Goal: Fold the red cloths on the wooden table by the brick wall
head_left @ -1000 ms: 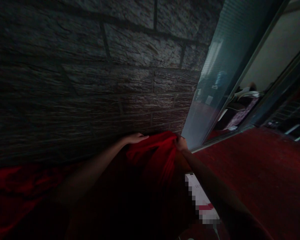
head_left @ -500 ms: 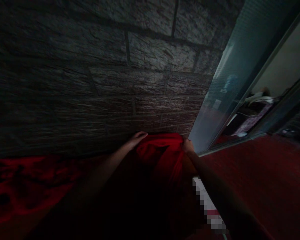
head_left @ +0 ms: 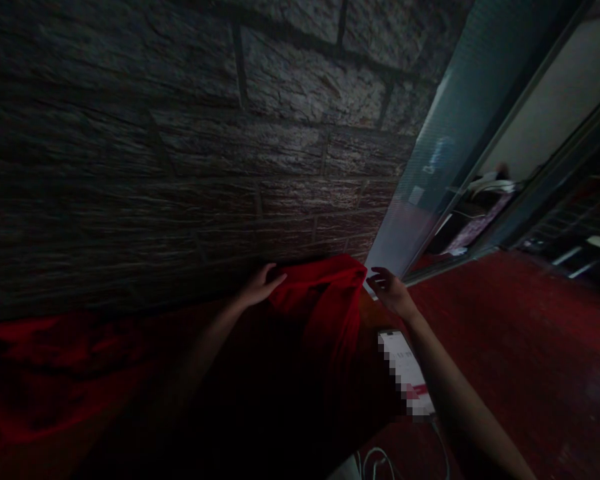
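Observation:
A red cloth [head_left: 320, 287] lies in front of me near the foot of the wall, its top edge folded into a flat band and its lower part falling into shadow. At its left end is my left hand [head_left: 261, 287], thumb and fingers apart, touching or just beside the fabric. Off the cloth's right corner, my right hand [head_left: 389, 290] is apart from it with loosely curled, spread fingers and nothing between them. Another red cloth [head_left: 45, 373] lies crumpled at the left. The dark lower middle hides the rest of the fabric.
A stone-block wall [head_left: 280, 153] rises behind the cloth. To the right stand a frosted glass panel [head_left: 420, 173] and a doorway with stacked items. A lit phone [head_left: 410, 373] with a cable [head_left: 440, 440] lies by my right forearm, above the red floor [head_left: 530, 347].
My right hand has let go of the cloth's right corner and moved slightly right. My left hand has shifted left with its fingers parting. The view has moved, showing more of the phone and cable.

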`<action>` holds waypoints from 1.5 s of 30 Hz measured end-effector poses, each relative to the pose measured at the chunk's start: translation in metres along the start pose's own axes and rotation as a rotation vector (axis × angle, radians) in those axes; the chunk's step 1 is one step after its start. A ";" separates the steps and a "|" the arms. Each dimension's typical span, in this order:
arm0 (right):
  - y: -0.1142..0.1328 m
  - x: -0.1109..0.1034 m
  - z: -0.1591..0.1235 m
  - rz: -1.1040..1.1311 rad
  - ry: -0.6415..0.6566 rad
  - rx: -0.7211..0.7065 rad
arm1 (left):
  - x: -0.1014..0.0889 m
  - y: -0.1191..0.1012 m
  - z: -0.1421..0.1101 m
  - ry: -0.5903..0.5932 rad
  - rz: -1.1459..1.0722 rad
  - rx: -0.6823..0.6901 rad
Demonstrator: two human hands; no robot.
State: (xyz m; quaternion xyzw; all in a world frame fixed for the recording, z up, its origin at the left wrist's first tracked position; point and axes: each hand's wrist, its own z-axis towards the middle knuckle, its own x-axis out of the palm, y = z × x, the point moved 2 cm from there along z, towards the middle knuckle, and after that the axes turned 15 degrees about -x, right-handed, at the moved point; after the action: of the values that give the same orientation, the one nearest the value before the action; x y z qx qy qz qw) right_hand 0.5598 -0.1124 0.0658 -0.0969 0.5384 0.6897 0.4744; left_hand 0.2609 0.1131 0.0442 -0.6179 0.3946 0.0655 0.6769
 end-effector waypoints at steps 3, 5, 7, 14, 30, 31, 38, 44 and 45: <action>0.027 0.009 -0.052 0.203 0.064 0.112 | 0.004 0.002 -0.013 0.061 0.073 0.106; 0.042 0.023 -0.074 0.310 0.071 0.174 | 0.008 0.003 -0.018 0.078 0.149 0.172; 0.050 0.036 -0.084 0.365 0.018 0.198 | 0.011 0.004 -0.022 0.054 0.241 0.192; 0.055 0.041 -0.085 0.464 -0.024 0.300 | 0.020 -0.013 -0.043 -0.118 0.470 0.139; 0.050 0.044 -0.103 0.513 -0.218 0.224 | 0.032 0.006 -0.031 -0.223 0.025 0.002; 0.053 0.044 -0.105 0.515 -0.239 0.229 | 0.031 0.007 -0.033 -0.219 0.028 -0.002; 0.071 0.052 -0.110 0.573 -0.280 0.289 | 0.017 0.002 -0.034 -0.194 -0.016 -0.047; 0.072 0.055 -0.109 0.637 -0.201 0.315 | 0.016 -0.005 -0.034 -0.096 -0.135 -0.113; 0.070 0.054 -0.109 0.652 -0.226 0.315 | 0.016 -0.008 -0.035 -0.101 -0.159 -0.116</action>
State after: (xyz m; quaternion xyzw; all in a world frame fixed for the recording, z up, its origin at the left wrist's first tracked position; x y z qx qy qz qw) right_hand 0.4371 -0.1712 0.0328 0.2306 0.5847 0.7195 0.2955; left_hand 0.2603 0.0742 0.0432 -0.6814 0.3052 0.0652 0.6620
